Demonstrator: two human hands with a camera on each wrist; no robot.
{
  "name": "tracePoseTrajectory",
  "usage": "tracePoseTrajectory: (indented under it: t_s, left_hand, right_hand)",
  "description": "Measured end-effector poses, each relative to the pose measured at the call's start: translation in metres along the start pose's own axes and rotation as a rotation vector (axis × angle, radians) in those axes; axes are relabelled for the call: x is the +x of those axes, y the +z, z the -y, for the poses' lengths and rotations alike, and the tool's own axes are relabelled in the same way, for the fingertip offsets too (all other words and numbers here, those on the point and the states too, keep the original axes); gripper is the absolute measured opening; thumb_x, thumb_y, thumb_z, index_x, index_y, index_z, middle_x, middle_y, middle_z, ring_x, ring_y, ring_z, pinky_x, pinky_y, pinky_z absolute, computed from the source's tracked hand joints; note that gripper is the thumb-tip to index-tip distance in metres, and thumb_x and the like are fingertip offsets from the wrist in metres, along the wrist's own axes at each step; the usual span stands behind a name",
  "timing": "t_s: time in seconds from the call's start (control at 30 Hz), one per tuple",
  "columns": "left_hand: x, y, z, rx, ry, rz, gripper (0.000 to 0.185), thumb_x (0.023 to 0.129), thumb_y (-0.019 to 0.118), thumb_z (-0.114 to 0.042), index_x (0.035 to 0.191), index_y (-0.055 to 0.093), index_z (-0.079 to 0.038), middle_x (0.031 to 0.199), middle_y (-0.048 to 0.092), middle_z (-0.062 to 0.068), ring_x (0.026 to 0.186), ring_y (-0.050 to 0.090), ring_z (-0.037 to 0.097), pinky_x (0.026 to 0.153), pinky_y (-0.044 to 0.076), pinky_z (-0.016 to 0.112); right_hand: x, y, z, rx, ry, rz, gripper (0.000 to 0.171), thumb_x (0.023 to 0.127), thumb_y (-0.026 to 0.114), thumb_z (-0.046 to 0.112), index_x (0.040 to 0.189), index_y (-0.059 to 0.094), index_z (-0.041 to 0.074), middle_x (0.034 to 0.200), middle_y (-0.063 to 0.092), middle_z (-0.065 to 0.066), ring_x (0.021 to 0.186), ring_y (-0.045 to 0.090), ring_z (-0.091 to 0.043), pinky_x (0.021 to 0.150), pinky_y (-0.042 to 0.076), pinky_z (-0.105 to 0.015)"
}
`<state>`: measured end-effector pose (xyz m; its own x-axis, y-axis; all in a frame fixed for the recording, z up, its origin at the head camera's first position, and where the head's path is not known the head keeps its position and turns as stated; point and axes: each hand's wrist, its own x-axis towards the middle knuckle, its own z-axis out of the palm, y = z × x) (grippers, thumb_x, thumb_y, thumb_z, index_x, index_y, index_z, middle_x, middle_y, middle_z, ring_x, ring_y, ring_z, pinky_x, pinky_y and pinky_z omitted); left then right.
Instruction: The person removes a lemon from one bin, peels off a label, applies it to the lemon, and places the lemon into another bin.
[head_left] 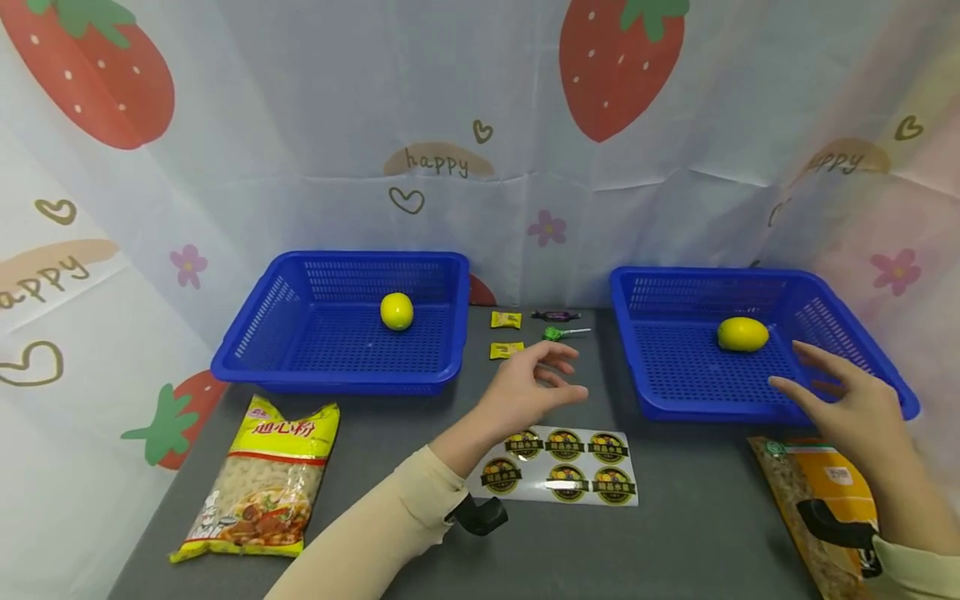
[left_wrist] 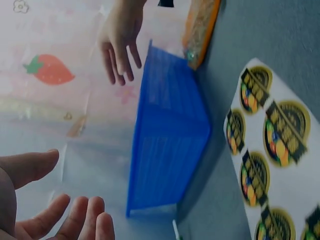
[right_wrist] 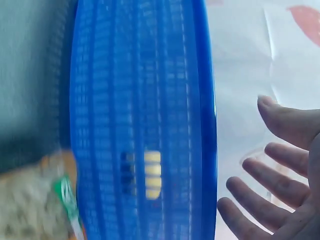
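Note:
My left hand (head_left: 528,385) is in the air above the grey table, its fingers loosely bent and nothing held. Beneath that wrist lies a white sheet of round fruit stickers (head_left: 567,463), partly covered by the forearm. My right hand (head_left: 858,408) hovers over the front right of the right blue basket (head_left: 637,367), thumb and fingers apart and holding nothing. Inside this basket is a yellow lemon (head_left: 742,334), apart from the fingers; the right wrist view shows it through the slots. Another yellow lemon (head_left: 397,311) sits in the left blue basket (head_left: 345,379).
Two yellow wrapped candies (head_left: 506,320), a dark purple candy (head_left: 556,317) and a green lollipop (head_left: 553,333) lie between the baskets. A yellow food bag (head_left: 262,483) lies at front left, an orange bag (head_left: 813,500) under the right forearm. A printed curtain (head_left: 517,108) hangs behind.

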<state>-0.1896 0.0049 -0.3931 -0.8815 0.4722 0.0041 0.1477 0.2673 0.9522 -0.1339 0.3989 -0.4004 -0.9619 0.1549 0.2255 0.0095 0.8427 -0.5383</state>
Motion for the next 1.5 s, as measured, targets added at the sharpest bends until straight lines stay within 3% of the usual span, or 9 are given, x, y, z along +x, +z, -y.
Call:
tracePoseTrajectory:
  t_s: [0.1, 0.2, 0.57, 0.77, 0.87, 1.0, 1.2, 1.3, 1.5]
  left_hand:
    - [-0.004, -0.014, 0.002, 0.042, 0.023, -0.012, 0.044, 0.090, 0.078, -0.029, 0.131, 0.063, -0.020, 0.118, 0.066, 0.001, 0.103, 0.065, 0.015, 0.085, 0.055, 0.032]
    - [-0.009, -0.034, 0.001, 0.098, 0.053, -0.042, 0.045, 0.090, 0.078, -0.026, 0.131, 0.062, -0.018, 0.119, 0.067, 0.003, 0.103, 0.065, 0.017, 0.086, 0.055, 0.033]
    - [-0.023, -0.104, -0.004, 0.135, 0.015, -0.169, 0.046, 0.091, 0.077, -0.028, 0.133, 0.060, -0.019, 0.122, 0.064, 0.006, 0.108, 0.064, 0.023, 0.088, 0.056, 0.041]
    - [-0.023, -0.135, -0.004, 0.140, -0.024, -0.196, 0.051, 0.092, 0.076, -0.033, 0.138, 0.057, -0.020, 0.128, 0.061, 0.010, 0.114, 0.062, 0.025, 0.095, 0.054, 0.047]
    - [-0.017, -0.151, -0.001, 0.135, -0.044, -0.214, 0.053, 0.092, 0.075, -0.033, 0.139, 0.056, -0.019, 0.130, 0.059, 0.011, 0.117, 0.060, 0.028, 0.098, 0.052, 0.049]
    - [-0.010, -0.174, 0.007, 0.147, -0.068, -0.249, 0.055, 0.093, 0.074, -0.035, 0.141, 0.055, -0.017, 0.130, 0.059, 0.010, 0.117, 0.058, 0.028, 0.095, 0.051, 0.043]
    - [0.004, -0.204, 0.019, 0.066, -0.056, -0.344, 0.053, 0.096, 0.069, -0.036, 0.142, 0.054, -0.015, 0.123, 0.061, 0.006, 0.108, 0.060, 0.018, 0.091, 0.051, 0.031]
    - [0.011, -0.217, 0.023, 0.047, -0.077, -0.361, 0.055, 0.097, 0.068, -0.039, 0.144, 0.052, -0.015, 0.126, 0.059, 0.005, 0.110, 0.059, 0.016, 0.095, 0.050, 0.035]
    - [0.018, -0.243, 0.032, -0.020, -0.138, -0.370, 0.061, 0.097, 0.067, -0.040, 0.149, 0.046, -0.015, 0.150, 0.047, 0.012, 0.132, 0.048, 0.029, 0.114, 0.039, 0.051]
  right_hand:
    - [-0.001, 0.006, 0.011, 0.044, -0.055, -0.012, 0.066, 0.095, 0.071, 0.036, 0.151, 0.048, 0.009, 0.140, 0.055, -0.031, 0.110, 0.060, -0.057, 0.072, 0.059, -0.024]
    - [-0.002, 0.011, 0.023, 0.096, -0.097, -0.013, 0.063, 0.094, 0.074, 0.034, 0.149, 0.051, 0.014, 0.140, 0.057, -0.027, 0.108, 0.064, -0.049, 0.064, 0.042, 0.000]
    - [-0.002, 0.034, 0.084, 0.202, -0.222, 0.032, 0.061, 0.091, 0.077, 0.029, 0.147, 0.054, 0.020, 0.139, 0.061, -0.019, 0.107, 0.067, -0.046, 0.069, 0.049, -0.007]
    - [0.000, 0.056, 0.126, 0.275, -0.367, 0.049, 0.057, 0.090, 0.078, 0.020, 0.143, 0.058, 0.020, 0.142, 0.060, -0.012, 0.117, 0.065, -0.035, 0.085, 0.059, -0.039]
    - [0.002, 0.070, 0.145, 0.326, -0.402, 0.084, 0.055, 0.089, 0.079, 0.020, 0.141, 0.060, 0.019, 0.143, 0.059, -0.009, 0.125, 0.061, -0.031, 0.089, 0.058, -0.045]
    - [0.006, 0.092, 0.169, 0.410, -0.379, 0.170, 0.059, 0.088, 0.080, 0.025, 0.143, 0.058, 0.020, 0.145, 0.058, -0.006, 0.129, 0.058, -0.028, 0.093, 0.057, -0.044]
    - [0.015, 0.134, 0.199, 0.532, -0.318, 0.276, 0.068, 0.087, 0.081, 0.033, 0.148, 0.053, 0.025, 0.147, 0.056, -0.004, 0.131, 0.056, -0.024, 0.096, 0.056, -0.043]
    - [0.021, 0.156, 0.214, 0.554, -0.299, 0.311, 0.071, 0.085, 0.081, 0.036, 0.149, 0.051, 0.027, 0.147, 0.057, -0.006, 0.129, 0.059, -0.025, 0.096, 0.056, -0.047]
    - [0.032, 0.197, 0.240, 0.536, -0.248, 0.388, 0.076, 0.085, 0.078, 0.049, 0.152, 0.043, 0.039, 0.155, 0.048, 0.001, 0.136, 0.054, -0.028, 0.099, 0.054, -0.049]
